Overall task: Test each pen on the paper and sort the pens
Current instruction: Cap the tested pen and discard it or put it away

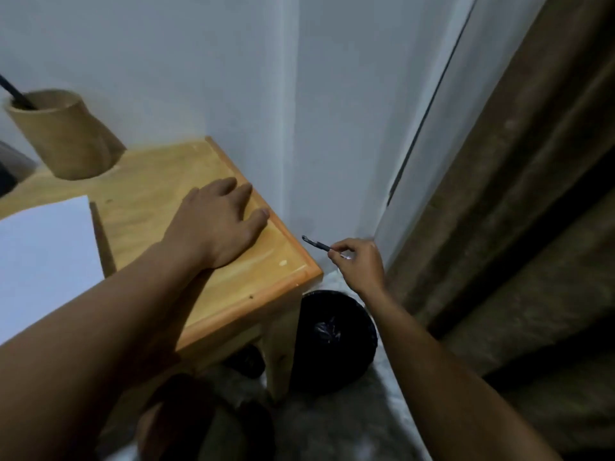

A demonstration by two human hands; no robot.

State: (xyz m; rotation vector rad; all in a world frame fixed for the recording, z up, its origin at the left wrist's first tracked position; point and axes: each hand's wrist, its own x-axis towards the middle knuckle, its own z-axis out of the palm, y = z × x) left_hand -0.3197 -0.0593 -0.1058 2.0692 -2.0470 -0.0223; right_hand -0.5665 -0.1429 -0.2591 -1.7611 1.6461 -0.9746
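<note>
My right hand (361, 264) pinches a dark pen (316, 243) by one end, off the right side of the wooden table (233, 287) and above a black bin (336, 341) on the floor. My left hand (219, 224) lies flat, palm down, on the table's right part, holding nothing. A white sheet of paper (43, 261) lies at the left of the table. A wooden pen holder (63, 134) stands at the back left with a dark pen (15, 93) sticking out of it.
A white wall runs close behind the table and meets a corner on the right. A brown curtain (515, 194) hangs at the right. The black bin has a plastic liner and stands next to the table leg (279, 354).
</note>
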